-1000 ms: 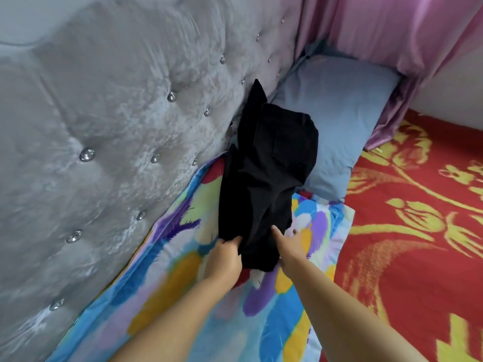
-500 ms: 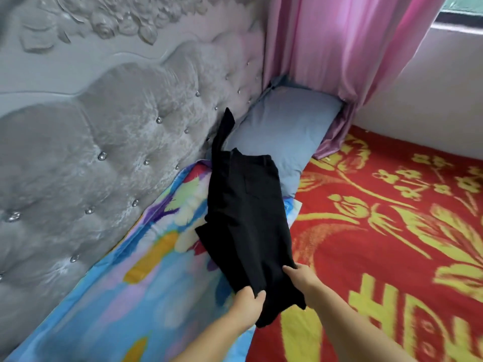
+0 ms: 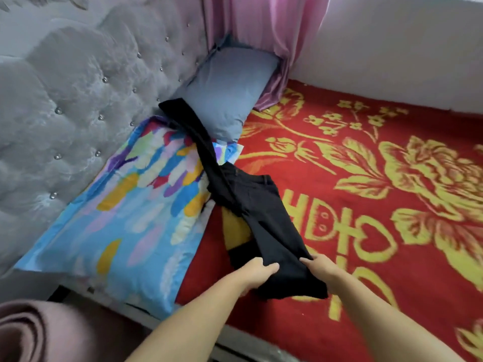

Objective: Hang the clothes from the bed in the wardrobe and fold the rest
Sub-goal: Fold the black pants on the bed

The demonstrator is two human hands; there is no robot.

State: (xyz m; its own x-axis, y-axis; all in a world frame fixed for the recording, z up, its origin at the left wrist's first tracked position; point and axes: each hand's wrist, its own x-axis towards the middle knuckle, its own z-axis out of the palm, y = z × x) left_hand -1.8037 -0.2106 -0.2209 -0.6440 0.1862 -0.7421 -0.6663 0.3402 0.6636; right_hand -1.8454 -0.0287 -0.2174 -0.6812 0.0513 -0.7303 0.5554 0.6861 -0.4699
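Black trousers [image 3: 264, 205] lie stretched across the bed, one leg trailing back over the colourful pillow [image 3: 136, 205] toward the grey-blue pillow [image 3: 230, 84]. My left hand [image 3: 257, 271] grips the near end of the black cloth from the left. My right hand [image 3: 320, 266] grips the same end from the right. The waistband with its belt loops shows near the middle of the garment, on the red blanket.
The bed carries a red blanket [image 3: 379, 231] with yellow flowers. A grey tufted headboard [image 3: 78, 95] rises on the left, a pink curtain [image 3: 266, 35] hangs at the far corner, and a rolled pinkish mat [image 3: 31, 335] sits at the lower left beside the bed edge.
Both hands have pulled the black trousers off the pillows toward me and to the right, onto the red blanket. The garment has stretched out long, with one leg still trailing over the pillows.
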